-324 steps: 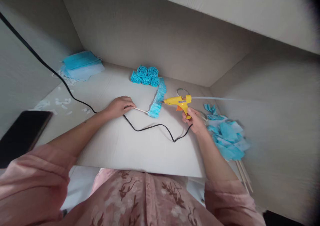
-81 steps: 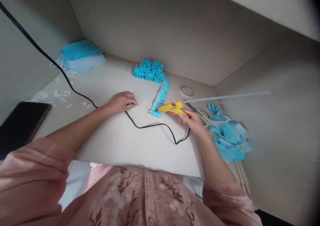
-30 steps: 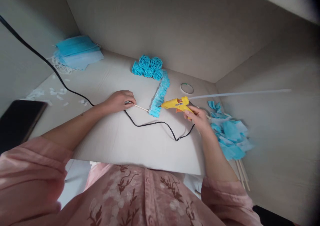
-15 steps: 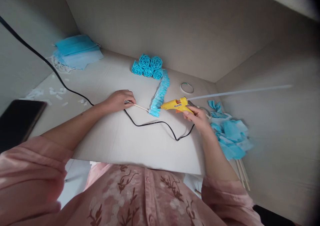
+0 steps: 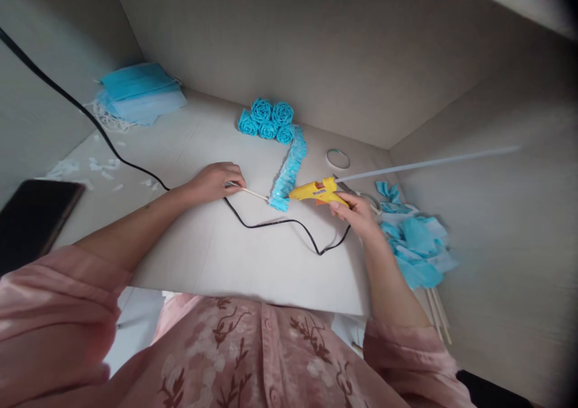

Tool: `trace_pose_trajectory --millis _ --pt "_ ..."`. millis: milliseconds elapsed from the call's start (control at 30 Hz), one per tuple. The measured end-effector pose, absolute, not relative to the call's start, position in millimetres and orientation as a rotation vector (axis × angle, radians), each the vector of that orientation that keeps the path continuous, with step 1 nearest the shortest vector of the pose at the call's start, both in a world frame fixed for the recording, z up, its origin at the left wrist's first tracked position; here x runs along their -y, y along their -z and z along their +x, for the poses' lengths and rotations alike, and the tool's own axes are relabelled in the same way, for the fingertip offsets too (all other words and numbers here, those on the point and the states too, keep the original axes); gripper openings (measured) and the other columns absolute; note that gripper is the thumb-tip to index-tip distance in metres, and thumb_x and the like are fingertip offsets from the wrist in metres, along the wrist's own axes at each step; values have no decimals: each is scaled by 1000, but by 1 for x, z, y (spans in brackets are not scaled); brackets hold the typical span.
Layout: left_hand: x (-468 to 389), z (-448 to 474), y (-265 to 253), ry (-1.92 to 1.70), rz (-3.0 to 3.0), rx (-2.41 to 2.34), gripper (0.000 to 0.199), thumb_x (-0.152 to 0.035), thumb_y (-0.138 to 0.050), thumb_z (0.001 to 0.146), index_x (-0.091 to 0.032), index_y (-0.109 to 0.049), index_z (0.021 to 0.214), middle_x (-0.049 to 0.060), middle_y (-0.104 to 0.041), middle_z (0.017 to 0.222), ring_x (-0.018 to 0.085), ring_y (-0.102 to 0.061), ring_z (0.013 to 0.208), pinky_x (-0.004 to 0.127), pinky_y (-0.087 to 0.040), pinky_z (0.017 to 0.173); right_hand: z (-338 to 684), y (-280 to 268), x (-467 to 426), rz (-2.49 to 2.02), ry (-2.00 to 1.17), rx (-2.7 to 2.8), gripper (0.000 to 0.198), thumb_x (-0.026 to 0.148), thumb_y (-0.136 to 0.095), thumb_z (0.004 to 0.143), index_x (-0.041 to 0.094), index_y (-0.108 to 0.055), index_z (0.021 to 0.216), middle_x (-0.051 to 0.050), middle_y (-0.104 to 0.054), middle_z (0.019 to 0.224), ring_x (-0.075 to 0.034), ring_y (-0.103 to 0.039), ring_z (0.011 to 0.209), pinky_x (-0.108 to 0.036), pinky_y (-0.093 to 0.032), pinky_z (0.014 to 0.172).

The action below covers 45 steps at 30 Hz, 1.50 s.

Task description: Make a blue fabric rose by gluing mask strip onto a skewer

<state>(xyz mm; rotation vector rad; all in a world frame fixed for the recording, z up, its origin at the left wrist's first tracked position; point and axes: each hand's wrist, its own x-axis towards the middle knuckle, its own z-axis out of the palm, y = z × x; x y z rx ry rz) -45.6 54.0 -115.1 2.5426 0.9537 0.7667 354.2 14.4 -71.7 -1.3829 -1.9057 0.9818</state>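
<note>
Between the fingers of my left hand (image 5: pixel 220 180) is a thin wooden stick (image 5: pixel 255 194), its far end touching the near end of a gathered blue fabric strip (image 5: pixel 289 168). My right hand (image 5: pixel 356 212) grips a yellow glue gun (image 5: pixel 318 190) by its handle. The gun's nozzle is at the strip's right edge, close to the near end. A long translucent glue stick (image 5: pixel 428 163) juts out of the back of the gun. Several rolled blue rosettes (image 5: pixel 268 120) sit at the far end of the strip.
Blue face masks (image 5: pixel 139 92) are stacked at the back left, near white scraps (image 5: pixel 63 168) and a dark phone (image 5: pixel 38 221). A black cord (image 5: pixel 246 225) crosses the table. To the right lie a ring (image 5: pixel 338 159), scissors partly hidden by my hand, blue scraps (image 5: pixel 419 239) and sticks (image 5: pixel 438 315).
The glue gun has shifted very slightly left, and its glue stick has tilted a little. My left hand, the stick and the strip stay where they were.
</note>
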Motion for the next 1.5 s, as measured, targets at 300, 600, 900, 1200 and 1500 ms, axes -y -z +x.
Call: trace_pose_trajectory --millis 300,600,900,1200,1500 --pt "-53 -45 114 -766 2522 -961 28 -35 -54 97 -20 -75 85 6 -72 86 18 -64 82 28 -46 76 347 66 -11 -1383 -970 1986 38 53 -64 87 19 -79 92 -1 -62 65 -14 -48 57 -28 -34 54" --pt "-55 -46 116 -770 2530 -952 27 -34 -54 96 -21 -75 85 6 -72 86 18 -64 82 29 -46 76 344 69 -10 -1345 -1061 1841 40 55 -64 86 18 -76 93 -1 -58 65 -13 -43 56 -29 -33 54" --pt "-53 -46 114 -764 2536 -951 28 -34 -54 97 -20 -75 85 6 -72 87 18 -64 82 29 -46 76 346 70 -12 -1364 -991 1958 36 52 -66 87 19 -79 94 1 -57 64 -13 -43 56 -28 -32 54" --pt "-55 -46 117 -764 2558 -948 29 -33 -52 97 -20 -75 85 6 -72 87 18 -64 82 28 -45 76 343 72 -10 -1328 -1034 1917 38 51 -65 87 16 -78 94 0 -58 66 -12 -43 56 -27 -32 54" --pt "-53 -46 115 -771 2542 -949 28 -34 -53 97 -20 -74 85 6 -72 87 18 -64 83 29 -45 77 353 70 -15 -1385 -938 2011 36 49 -64 88 17 -78 92 1 -57 62 -12 -43 55 -27 -32 54"
